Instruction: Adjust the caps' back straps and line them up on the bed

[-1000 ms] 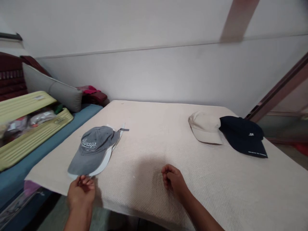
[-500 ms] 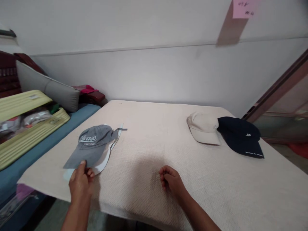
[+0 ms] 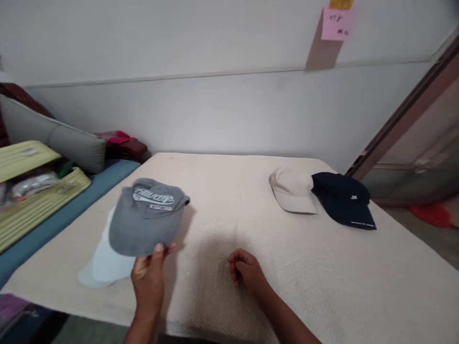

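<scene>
My left hand (image 3: pixel 150 272) grips a grey baseball cap (image 3: pixel 143 220) by its brim, thumb on top, and holds it raised over the table. White lettering shows on the cap's front. Partly hidden beneath and behind it, a pale blue-white cap (image 3: pixel 111 260) lies on the table with its brim toward the near left. My right hand (image 3: pixel 245 270) rests over the cloth near the front middle, fingers curled in and nothing visible in them. Farther right lie a beige cap (image 3: pixel 292 191) and a navy cap (image 3: pixel 342 198), side by side and touching.
A cream textured cloth covers the table (image 3: pixel 215 191). Left of it, a blue seat holds a yellow-green case (image 3: pixel 46 205) with packets inside and a grey cushion (image 3: pixel 75 143). A white wall (image 3: pixel 215 114) stands behind, carrying a pink note (image 3: pixel 337 24).
My left hand has lifted the grey cap off the pale cap and moved it to the right, turning its front toward me. My right hand stays curled. The view has shifted slightly.
</scene>
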The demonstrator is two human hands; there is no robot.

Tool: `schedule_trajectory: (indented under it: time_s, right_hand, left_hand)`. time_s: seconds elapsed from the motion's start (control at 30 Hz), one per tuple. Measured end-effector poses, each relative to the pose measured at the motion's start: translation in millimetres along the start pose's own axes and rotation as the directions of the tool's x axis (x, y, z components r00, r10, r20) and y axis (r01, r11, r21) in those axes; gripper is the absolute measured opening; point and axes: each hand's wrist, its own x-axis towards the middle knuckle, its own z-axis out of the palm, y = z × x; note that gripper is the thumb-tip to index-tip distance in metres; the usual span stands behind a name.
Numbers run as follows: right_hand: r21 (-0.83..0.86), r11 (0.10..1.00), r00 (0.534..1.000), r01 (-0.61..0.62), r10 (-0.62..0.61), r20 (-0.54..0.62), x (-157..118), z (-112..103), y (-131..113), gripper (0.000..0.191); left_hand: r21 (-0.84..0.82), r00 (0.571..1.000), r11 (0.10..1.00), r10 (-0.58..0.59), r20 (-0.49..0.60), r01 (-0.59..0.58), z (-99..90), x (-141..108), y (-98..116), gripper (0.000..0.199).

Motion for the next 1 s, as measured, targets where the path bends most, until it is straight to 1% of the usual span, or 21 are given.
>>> schedule_trajectory:
  time_s: [0.07, 0.13, 0.23, 0.27, 0.33, 0.37, 0.43, 0.5, 0.53, 0.57, 0.6, 0.63, 0.7, 0.73, 0.77, 0.8, 0.87, 0.9, 0.93, 0.97, 1.0]
  right_hand:
    - [0.038, 0.999, 1.000, 0.000, -0.001, 0.022, -1.5, -0.7, -2.0, 0.011]
    - [0.125, 0.992, 0.998, -0.006, -0.003, 0.066, -3.9, -3.4, -8.2, 0.010]
    - [0.333, 0.942, 0.994, -0.032, -0.006, 0.111, -7.7, -12.7, -26.0, 0.034]
    - [0.401, 0.915, 0.993, -0.042, -0.007, 0.119, -8.6, -16.9, -33.3, 0.041]
    - [0.509, 0.860, 0.992, -0.034, -0.034, 0.125, -9.7, -25.9, -47.4, 0.045]
    - [0.549, 0.836, 0.991, -0.019, -0.057, 0.120, -9.9, -30.4, -53.4, 0.043]
    - [0.605, 0.796, 0.991, 0.002, -0.084, 0.107, -10.2, -38.9, -62.4, 0.040]
    - [0.640, 0.768, 0.994, -0.030, -0.043, 0.099, -10.9, -46.8, -67.3, 0.039]
    - [0.648, 0.759, 0.995, -0.066, -0.002, 0.104, -11.6, -50.6, -68.6, 0.039]
    - [0.651, 0.752, 0.993, -0.100, 0.034, 0.113, -12.5, -54.4, -69.6, 0.037]
    - [0.651, 0.751, 0.992, -0.114, 0.050, 0.116, -13.7, -58.0, -70.4, 0.034]
    - [0.647, 0.756, 0.993, -0.100, 0.039, 0.108, -15.2, -61.4, -71.1, 0.029]
    - [0.634, 0.773, 0.996, -0.011, -0.049, 0.076, -18.7, -66.9, -72.8, 0.021]
    - [0.627, 0.777, 0.993, 0.042, -0.102, 0.060, -20.8, -68.9, -73.8, 0.020]
    - [0.621, 0.780, 0.987, 0.084, -0.148, 0.053, -23.2, -70.2, -74.7, 0.020]
    - [0.614, 0.782, 0.981, 0.107, -0.184, 0.063, -25.8, -71.1, -75.4, 0.022]
    - [0.598, 0.793, 0.965, 0.116, -0.233, 0.122, -31.3, -71.5, -75.4, 0.029]
    - [0.582, 0.806, 0.954, 0.108, -0.248, 0.167, -34.0, -71.2, -74.3, 0.031]
    - [0.560, 0.823, 0.943, 0.090, -0.252, 0.219, -36.4, -70.7, -72.2, 0.033]
    - [0.530, 0.845, 0.930, 0.065, -0.244, 0.274, -38.4, -70.1, -69.2, 0.033]
    - [0.493, 0.869, 0.917, 0.034, -0.223, 0.330, -40.0, -69.5, -65.2, 0.033]
  left_hand:
    - [0.048, 0.991, 0.995, -0.088, 0.097, 0.084, 12.2, -19.9, -4.4, 0.027]
    - [0.086, 0.964, 0.981, -0.189, 0.185, 0.175, 22.8, -39.0, -8.9, 0.030]
    - [0.145, 0.906, 0.946, -0.319, 0.277, 0.289, 34.9, -64.1, -15.0, 0.030]
    - [0.172, 0.890, 0.936, -0.346, 0.298, 0.307, 37.6, -71.8, -16.8, 0.030]
    - [0.246, 0.855, 0.919, -0.382, 0.352, 0.309, 41.3, -86.8, -20.1, 0.028]
    - [0.292, 0.830, 0.909, -0.397, 0.391, 0.297, 42.4, -94.3, -21.7, 0.028]
    - [0.381, 0.758, 0.886, -0.434, 0.487, 0.262, 43.7, -109.0, -25.4, 0.028]
    - [0.435, 0.668, 0.870, -0.468, 0.579, 0.232, 43.9, -121.6, -30.3, 0.026]
    - [0.445, 0.630, 0.867, -0.477, 0.613, 0.224, 43.6, -126.0, -33.4, 0.024]
    - [0.447, 0.601, 0.865, -0.487, 0.634, 0.228, 42.8, -128.6, -36.7, 0.025]
    - [0.439, 0.584, 0.861, -0.500, 0.639, 0.257, 41.6, -129.0, -39.9, 0.028]
    - [0.416, 0.562, 0.848, -0.529, 0.636, 0.328, 40.0, -127.1, -42.6, 0.034]
    - [0.340, 0.493, 0.777, -0.608, 0.622, 0.530, 36.7, -116.6, -44.8, 0.040]
    - [0.288, 0.434, 0.718, -0.638, 0.635, 0.634, 35.5, -108.8, -43.6, 0.038]
    - [0.251, 0.405, 0.681, -0.647, 0.646, 0.688, 35.1, -100.1, -40.6, 0.036]
    - [0.215, 0.389, 0.657, -0.643, 0.659, 0.722, 35.6, -91.2, -36.0, 0.038]
    - [0.132, 0.365, 0.608, -0.622, 0.693, 0.783, 39.6, -75.1, -24.0, 0.051]
    - [0.061, 0.343, 0.551, -0.598, 0.725, 0.832, 42.7, -68.8, -17.8, 0.056]
    - [-0.014, 0.332, 0.494, -0.564, 0.756, 0.869, 46.1, -63.9, -12.5, 0.059]
    - [-0.062, 0.320, 0.444, -0.535, 0.782, 0.894, 49.3, -60.5, -8.3, 0.055]
    - [-0.089, 0.311, 0.409, -0.515, 0.799, 0.908, 52.2, -58.5, -5.5, 0.046]
